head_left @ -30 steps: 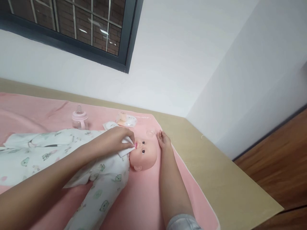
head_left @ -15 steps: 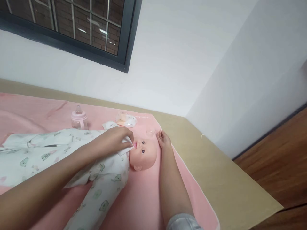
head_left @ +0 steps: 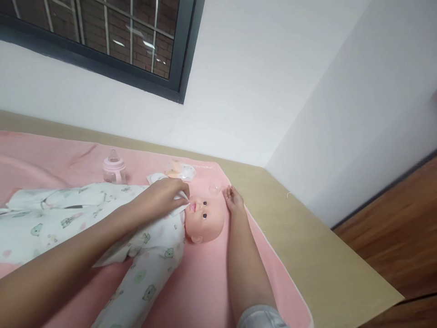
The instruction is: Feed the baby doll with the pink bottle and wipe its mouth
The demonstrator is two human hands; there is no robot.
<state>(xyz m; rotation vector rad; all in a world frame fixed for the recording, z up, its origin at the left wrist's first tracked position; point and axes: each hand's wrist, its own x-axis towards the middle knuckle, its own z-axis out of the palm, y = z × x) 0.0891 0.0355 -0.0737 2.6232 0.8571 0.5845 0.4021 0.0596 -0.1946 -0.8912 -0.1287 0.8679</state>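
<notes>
A baby doll (head_left: 211, 221) lies on its back on a pink mat (head_left: 198, 278), its head toward the right. It wears a white suit with green animal prints (head_left: 139, 275). My left hand (head_left: 170, 193) is closed in a pinch on a white wipe (head_left: 179, 205), held at the doll's chin just below the mouth. Part of the wipe is hidden by the fingers. My right hand (head_left: 234, 199) rests beyond the top of the doll's head at the mat's edge, fingers loosely curled and apart, nothing visible in them. A small clear plastic piece (head_left: 215, 188) lies beside its fingertips.
A pink-topped baby bottle (head_left: 114, 168) stands behind the doll's body. Near it lies a patterned soft packet (head_left: 180, 171). The mat covers a beige tabletop (head_left: 307, 246) against a white wall (head_left: 235, 91), below a dark-framed window (head_left: 177, 68).
My left hand and the wipe have drawn back slightly from the doll's lips toward its chin. My right hand stays in place. The view has shifted very slightly.
</notes>
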